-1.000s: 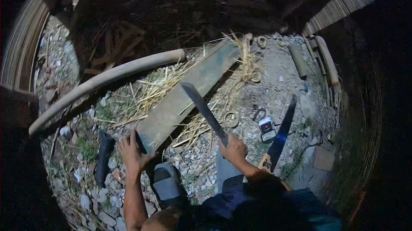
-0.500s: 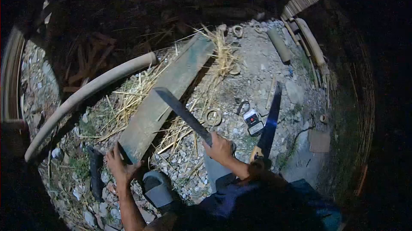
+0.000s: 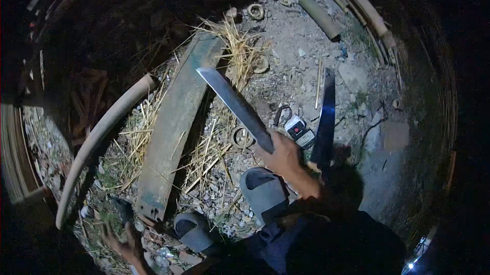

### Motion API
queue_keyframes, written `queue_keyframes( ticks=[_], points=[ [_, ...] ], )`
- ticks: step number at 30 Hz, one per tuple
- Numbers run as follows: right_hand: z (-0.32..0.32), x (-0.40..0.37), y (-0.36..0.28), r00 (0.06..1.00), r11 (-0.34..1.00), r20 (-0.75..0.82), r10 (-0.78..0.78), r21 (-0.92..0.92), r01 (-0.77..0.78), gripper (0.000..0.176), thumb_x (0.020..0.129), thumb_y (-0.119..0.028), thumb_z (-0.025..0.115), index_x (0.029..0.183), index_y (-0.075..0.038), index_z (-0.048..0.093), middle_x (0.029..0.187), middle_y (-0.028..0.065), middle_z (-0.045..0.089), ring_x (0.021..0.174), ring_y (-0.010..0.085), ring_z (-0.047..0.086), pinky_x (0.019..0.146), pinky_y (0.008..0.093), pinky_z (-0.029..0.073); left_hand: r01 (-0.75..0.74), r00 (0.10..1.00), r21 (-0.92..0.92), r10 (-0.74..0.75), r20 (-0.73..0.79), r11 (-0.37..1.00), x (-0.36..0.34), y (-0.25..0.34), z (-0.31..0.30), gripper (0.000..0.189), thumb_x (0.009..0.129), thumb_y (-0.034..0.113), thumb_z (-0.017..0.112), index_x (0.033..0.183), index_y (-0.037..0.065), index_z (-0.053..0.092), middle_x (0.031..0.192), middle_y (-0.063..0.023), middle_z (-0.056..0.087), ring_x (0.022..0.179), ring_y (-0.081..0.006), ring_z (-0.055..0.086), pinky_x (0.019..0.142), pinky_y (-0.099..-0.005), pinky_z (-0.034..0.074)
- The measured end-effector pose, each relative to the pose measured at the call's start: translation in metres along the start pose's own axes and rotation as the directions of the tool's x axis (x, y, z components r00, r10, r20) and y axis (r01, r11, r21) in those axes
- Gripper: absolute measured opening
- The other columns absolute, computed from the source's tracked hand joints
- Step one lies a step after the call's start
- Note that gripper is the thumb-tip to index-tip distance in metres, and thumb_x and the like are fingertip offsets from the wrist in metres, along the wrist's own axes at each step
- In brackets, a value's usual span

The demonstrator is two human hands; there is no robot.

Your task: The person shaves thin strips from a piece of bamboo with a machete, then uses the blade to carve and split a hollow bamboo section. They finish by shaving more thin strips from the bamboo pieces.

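A machete [image 3: 236, 106] with a broad blade is gripped in my right hand [image 3: 283, 156], its squared tip up and to the left, overlapping the plank's edge in this view. My left hand [image 3: 123, 244] hangs low at the left with fingers spread and holds nothing. Close above it lies a dark object [image 3: 122, 208], partly hidden. The long weathered plank [image 3: 171, 127] rests on the ground between the hands, straw [image 3: 237, 45] scattered around it. Right of the machete lies a handsaw [image 3: 324, 122], its handle mostly hidden behind my right arm.
A curved pole [image 3: 102, 134] lies on the left. Between machete and saw is a small black-and-white device [image 3: 300, 131] with a red spot. Grey slippers [image 3: 264, 193] are at my feet. A bamboo ring [image 3: 242, 137] and a bamboo length [image 3: 320, 18] lie on stony ground.
My left hand has moved off the plank's near end, down and left. My right hand has shifted with the machete, its tip now higher in view. The camera view has turned and shifted.
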State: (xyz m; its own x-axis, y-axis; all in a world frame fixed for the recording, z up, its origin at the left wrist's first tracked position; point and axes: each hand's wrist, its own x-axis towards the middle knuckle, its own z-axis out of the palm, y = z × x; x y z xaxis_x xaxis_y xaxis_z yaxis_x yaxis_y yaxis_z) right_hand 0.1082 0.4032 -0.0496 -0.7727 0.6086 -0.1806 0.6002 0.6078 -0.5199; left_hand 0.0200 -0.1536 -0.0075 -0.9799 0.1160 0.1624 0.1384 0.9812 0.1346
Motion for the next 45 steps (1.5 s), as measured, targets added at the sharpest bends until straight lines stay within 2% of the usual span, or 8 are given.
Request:
queue_keyframes(
  ticks=[9, 10, 11, 15, 27, 32, 36, 45],
  points=[
    [-0.131, 0.255, 0.175, 0.934, 0.959, -0.343, 0.102, -0.215, -0.184, 0.047, 0.090, -0.033, 0.069, 0.127, -0.004, 0.066, 0.126, 0.0240, 0.066, 0.119, 0.0412, 0.060, 0.099, 0.0447, 0.049, 0.143, 0.988, -0.083, -0.147, -0.054, 0.986, 0.073, 0.090, -0.169, 0.056, 0.089, 0.021, 0.074, 0.139, 0.002, 0.057, 0.149, -0.0219, 0.040, 0.136, -0.0374, 0.046, 0.109, -0.0456, 0.044],
    [-0.140, 0.295, 0.208, 0.905, 0.679, -0.214, -0.368, -0.726, 0.105, 0.049, 0.090, -0.032, 0.068, 0.130, -0.005, 0.065, 0.125, 0.0246, 0.066, 0.119, 0.0416, 0.061, 0.099, 0.0452, 0.049, 0.187, 0.979, -0.017, -0.188, -0.081, 0.982, 0.076, 0.106, -0.183, 0.056, 0.089, 0.021, 0.074, 0.139, 0.002, 0.057, 0.149, -0.0219, 0.040, 0.136, -0.0374, 0.046, 0.109, -0.0456, 0.044],
    [-0.157, 0.336, 0.236, 0.852, 0.705, -0.383, 0.356, -0.489, -0.514, 0.052, 0.092, -0.036, 0.065, 0.131, -0.002, 0.065, 0.127, 0.0269, 0.065, 0.120, 0.0419, 0.061, 0.103, 0.0480, 0.046, 0.088, 0.995, 0.129, -0.080, -0.064, 0.988, 0.084, 0.127, -0.191, 0.057, 0.086, 0.016, 0.077, 0.138, 0.004, 0.058, 0.149, -0.0202, 0.041, 0.134, -0.0359, 0.048, 0.108, -0.0439, 0.046],
    [-0.208, 0.458, 0.411, 0.968, 0.804, -0.225, 0.113, -0.551, -0.222, 0.057, 0.097, -0.050, 0.062, 0.139, -0.012, 0.061, 0.117, 0.0261, 0.069, 0.115, 0.0405, 0.065, 0.090, 0.0453, 0.053, 0.108, 0.992, -0.008, -0.107, 0.074, 0.994, 0.080, 0.145, -0.191, 0.066, 0.074, 0.002, 0.083, 0.136, 0.007, 0.060, 0.149, -0.0161, 0.043, 0.130, -0.0331, 0.052, 0.108, -0.0415, 0.047],
    [-0.181, 0.474, 0.390, 0.915, 0.750, -0.357, 0.187, -0.550, -0.367, 0.059, 0.097, -0.051, 0.062, 0.140, -0.011, 0.060, 0.126, 0.0252, 0.066, 0.121, 0.0388, 0.062, 0.096, 0.0443, 0.051, 0.195, 0.969, -0.047, -0.185, 0.161, 0.980, 0.060, 0.112, -0.171, 0.052, 0.066, -0.005, 0.084, 0.115, 0.004, 0.070, 0.139, -0.0135, 0.050, 0.116, -0.0280, 0.061, 0.097, -0.0358, 0.055],
    [-0.173, 0.450, 0.322, 0.840, 0.848, -0.539, -0.053, -0.469, -0.247, 0.060, 0.097, -0.051, 0.062, 0.141, -0.010, 0.059, 0.129, 0.0249, 0.065, 0.123, 0.0381, 0.060, 0.099, 0.0438, 0.049, 0.622, 0.747, -0.676, -0.559, 0.361, 0.395, 0.116, 0.174, -0.159, 0.049, 0.070, -0.001, 0.085, 0.116, 0.008, 0.072, 0.140, -0.0135, 0.051, 0.122, -0.0269, 0.058, 0.101, -0.0371, 0.052],
    [-0.185, 0.343, 0.122, 0.658, 0.847, -0.587, -0.471, -0.509, 0.153, 0.067, 0.097, -0.050, 0.064, 0.140, 0.001, 0.056, 0.137, 0.0231, 0.060, 0.126, 0.0364, 0.059, 0.104, 0.0422, 0.046, -0.387, 0.871, -0.107, 0.401, 0.284, 0.916, 0.170, 0.215, -0.123, 0.052, 0.075, 0.003, 0.083, 0.124, 0.010, 0.069, 0.136, -0.0154, 0.055, 0.122, -0.0301, 0.059, 0.105, -0.0413, 0.050],
    [-0.158, 0.105, -0.158, 0.559, 0.641, -0.353, -0.750, -0.183, 0.745, 0.085, 0.078, 0.000, 0.080, 0.152, 0.001, 0.038, 0.101, 0.0093, 0.071, 0.097, 0.0191, 0.064, 0.100, 0.0390, 0.047, -0.362, 0.823, -0.667, 0.559, 0.100, 0.652, 0.194, 0.327, 0.016, 0.097, 0.080, 0.030, 0.084, 0.157, 0.009, 0.029, 0.150, -0.0237, 0.041, 0.139, -0.0424, 0.043, 0.115, -0.0486, 0.040]
  ],
)
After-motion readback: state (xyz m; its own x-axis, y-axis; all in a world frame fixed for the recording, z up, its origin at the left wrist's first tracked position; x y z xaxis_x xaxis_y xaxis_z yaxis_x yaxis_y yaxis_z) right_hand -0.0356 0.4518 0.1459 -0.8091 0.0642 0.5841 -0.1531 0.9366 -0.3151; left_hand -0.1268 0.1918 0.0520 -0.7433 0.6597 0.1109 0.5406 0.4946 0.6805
